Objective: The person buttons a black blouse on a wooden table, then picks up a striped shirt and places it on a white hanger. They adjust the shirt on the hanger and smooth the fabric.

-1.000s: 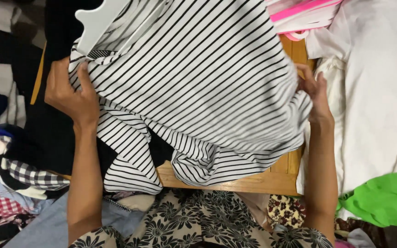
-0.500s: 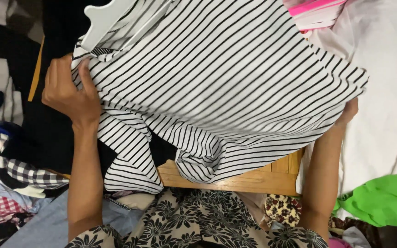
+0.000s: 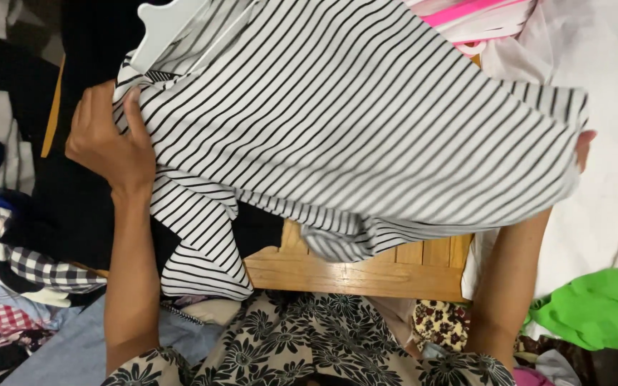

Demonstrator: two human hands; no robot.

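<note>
A white shirt with thin black stripes (image 3: 337, 121) is stretched wide above a small wooden table (image 3: 366, 271). My left hand (image 3: 109, 146) grips its left edge near the collar. My right hand (image 3: 584, 146) is almost wholly hidden behind the shirt's right edge, which it holds out to the right; only the fingertips show. A white plastic hanger (image 3: 162, 28) pokes out at the shirt's top left. One striped sleeve (image 3: 198, 250) hangs down over the table's left side.
Black cloth (image 3: 84, 86) lies under the shirt on the left. White fabric (image 3: 609, 121) covers the right side, with a green garment (image 3: 599, 307) below it and pink hangers (image 3: 466, 14) at the top. Checked clothes (image 3: 16, 279) are piled at the lower left.
My right hand has pulled the shirt's right edge out to the right, spreading the shirt wide and slipping behind the cloth. My left hand has kept its place.
</note>
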